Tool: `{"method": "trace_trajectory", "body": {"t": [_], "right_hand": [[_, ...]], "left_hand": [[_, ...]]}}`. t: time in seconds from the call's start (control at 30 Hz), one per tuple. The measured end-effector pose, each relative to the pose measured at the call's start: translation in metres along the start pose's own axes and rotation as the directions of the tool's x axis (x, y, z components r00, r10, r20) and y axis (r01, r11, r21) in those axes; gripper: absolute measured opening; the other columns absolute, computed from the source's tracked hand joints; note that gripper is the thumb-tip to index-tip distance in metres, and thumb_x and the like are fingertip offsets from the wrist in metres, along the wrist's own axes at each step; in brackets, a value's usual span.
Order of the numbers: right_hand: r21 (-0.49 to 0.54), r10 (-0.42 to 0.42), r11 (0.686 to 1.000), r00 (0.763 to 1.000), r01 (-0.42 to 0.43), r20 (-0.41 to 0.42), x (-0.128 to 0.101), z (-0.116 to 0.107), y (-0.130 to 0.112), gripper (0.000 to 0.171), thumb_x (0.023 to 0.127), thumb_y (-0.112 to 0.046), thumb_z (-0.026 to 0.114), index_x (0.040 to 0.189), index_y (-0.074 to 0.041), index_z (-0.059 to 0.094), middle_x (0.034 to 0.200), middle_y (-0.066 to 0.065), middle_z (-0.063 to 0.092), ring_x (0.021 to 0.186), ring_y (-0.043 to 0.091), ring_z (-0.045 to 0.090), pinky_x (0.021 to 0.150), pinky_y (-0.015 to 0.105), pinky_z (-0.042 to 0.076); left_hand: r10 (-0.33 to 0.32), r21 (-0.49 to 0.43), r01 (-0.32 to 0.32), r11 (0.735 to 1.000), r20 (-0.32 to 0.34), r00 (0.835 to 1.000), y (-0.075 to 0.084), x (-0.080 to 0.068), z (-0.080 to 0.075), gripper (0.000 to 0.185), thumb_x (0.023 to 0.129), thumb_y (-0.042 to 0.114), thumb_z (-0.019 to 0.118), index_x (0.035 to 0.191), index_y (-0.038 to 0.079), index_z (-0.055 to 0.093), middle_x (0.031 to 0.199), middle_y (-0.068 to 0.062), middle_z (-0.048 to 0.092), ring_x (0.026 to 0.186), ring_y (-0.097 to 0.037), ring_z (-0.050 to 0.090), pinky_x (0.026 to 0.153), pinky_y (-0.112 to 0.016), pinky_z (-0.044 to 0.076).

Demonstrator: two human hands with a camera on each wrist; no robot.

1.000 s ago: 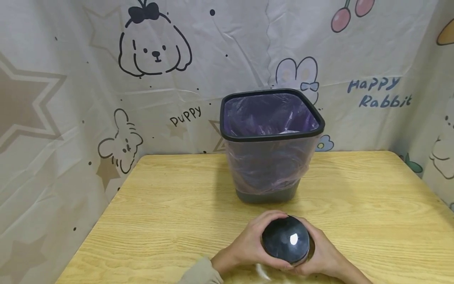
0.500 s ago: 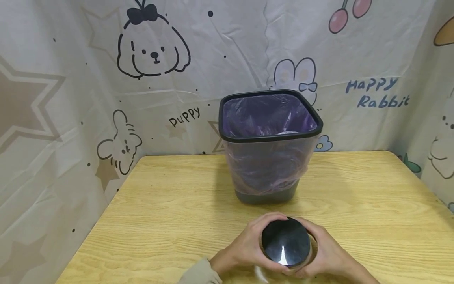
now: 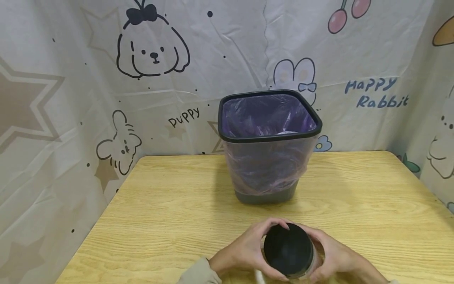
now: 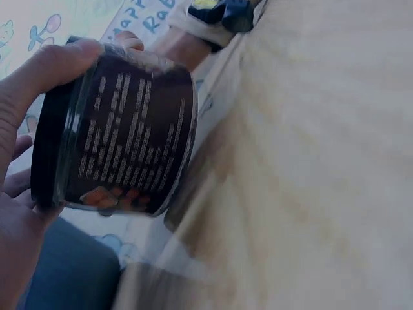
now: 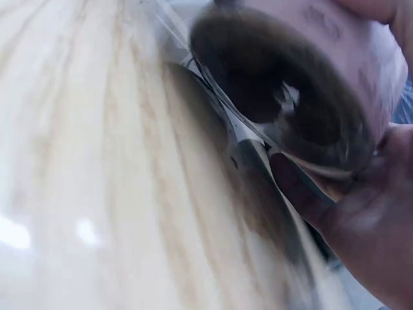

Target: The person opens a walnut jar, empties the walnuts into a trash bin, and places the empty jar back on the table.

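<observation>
**Jar in both hands, low over the table; glare gone from lid**

Compared with half a second ago: the bright patch on the lid (image 4: 51, 142) has vanished, leaving it flat black. Jar (image 3: 288, 250) sits a touch lower in my view, tipped slightly differently; more of its side shows to the right.

Grip: my left hand (image 3: 244, 250) curls about lid and upper wall; my right hand (image 3: 335, 252) is bent round the opposite side. Both are closed as far as the jar's width lets them. Jar is off the table (image 3: 159, 205), over its near part, roughly midway between the side edges.

Bin (image 3: 265, 198) stands by the far edge, near mid-length. Printed cloth (image 3: 227, 35) hangs behind, creased.

Materials: table pale, wood-grained, shiny. Jar round, clear-based; label (image 4: 132, 129) dark, print too blurred to read. Bin dark, square-mouthed; liner (image 3: 244, 165) thin, purplish, wrinkled.
</observation>
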State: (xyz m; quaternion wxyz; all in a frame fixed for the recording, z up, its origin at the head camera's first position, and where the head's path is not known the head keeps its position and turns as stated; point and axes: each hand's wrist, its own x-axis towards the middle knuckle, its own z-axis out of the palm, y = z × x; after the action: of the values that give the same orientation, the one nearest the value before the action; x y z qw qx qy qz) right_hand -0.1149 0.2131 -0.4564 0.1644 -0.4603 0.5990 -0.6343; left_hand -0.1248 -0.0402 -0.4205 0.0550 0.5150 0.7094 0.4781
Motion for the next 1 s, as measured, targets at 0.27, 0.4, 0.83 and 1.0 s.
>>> {"method": "trace_trajectory", "body": {"t": [0.27,0.4,0.83,1.0], "right_hand": [[-0.148,0.064,0.985,0.987,-0.086,-0.147,0.008,0.013,-0.009,0.108,0.062,-0.007,0.091,0.148,0.0,0.026,0.142,0.018,0.043,0.125,0.023,0.049,0.102,0.028,0.04],[-0.391,-0.02,0.918,0.979,-0.063,-0.204,0.01,0.016,-0.011,0.114,0.058,-0.023,0.095,0.146,0.001,0.028,0.14,0.012,0.048,0.12,0.02,0.054,0.096,0.03,0.046],[-0.69,-0.033,0.717,0.983,-0.101,-0.179,0.02,0.01,-0.036,0.104,0.051,-0.036,0.095,0.14,-0.014,0.045,0.125,-0.005,0.058,0.103,0.012,0.06,0.082,0.029,0.052],[-0.759,0.001,0.627,0.974,-0.177,-0.226,0.021,0.012,-0.043,0.109,0.044,-0.04,0.095,0.139,-0.02,0.046,0.125,-0.01,0.057,0.104,0.01,0.059,0.084,0.03,0.052]], "left_hand": [[0.023,0.178,-0.021,0.984,-0.011,1.0,-0.003,0.0,-0.005,0.094,0.056,0.023,0.094,0.133,0.014,0.041,0.141,0.001,0.045,0.127,-0.009,0.044,0.105,-0.026,0.038],[0.067,0.187,-0.067,0.98,0.006,0.998,-0.002,0.001,-0.007,0.092,0.059,0.023,0.094,0.134,0.012,0.042,0.145,-0.002,0.042,0.132,-0.012,0.041,0.108,-0.027,0.036],[0.134,0.317,-0.156,0.935,0.093,0.987,0.003,0.003,-0.01,0.09,0.067,0.026,0.089,0.142,0.015,0.039,0.151,-0.003,0.032,0.137,-0.013,0.033,0.109,-0.026,0.032],[0.147,0.402,-0.173,0.899,0.095,0.985,0.003,0.004,-0.009,0.097,0.069,0.033,0.087,0.148,0.017,0.034,0.152,-0.002,0.029,0.138,-0.013,0.03,0.11,-0.025,0.03]]}}
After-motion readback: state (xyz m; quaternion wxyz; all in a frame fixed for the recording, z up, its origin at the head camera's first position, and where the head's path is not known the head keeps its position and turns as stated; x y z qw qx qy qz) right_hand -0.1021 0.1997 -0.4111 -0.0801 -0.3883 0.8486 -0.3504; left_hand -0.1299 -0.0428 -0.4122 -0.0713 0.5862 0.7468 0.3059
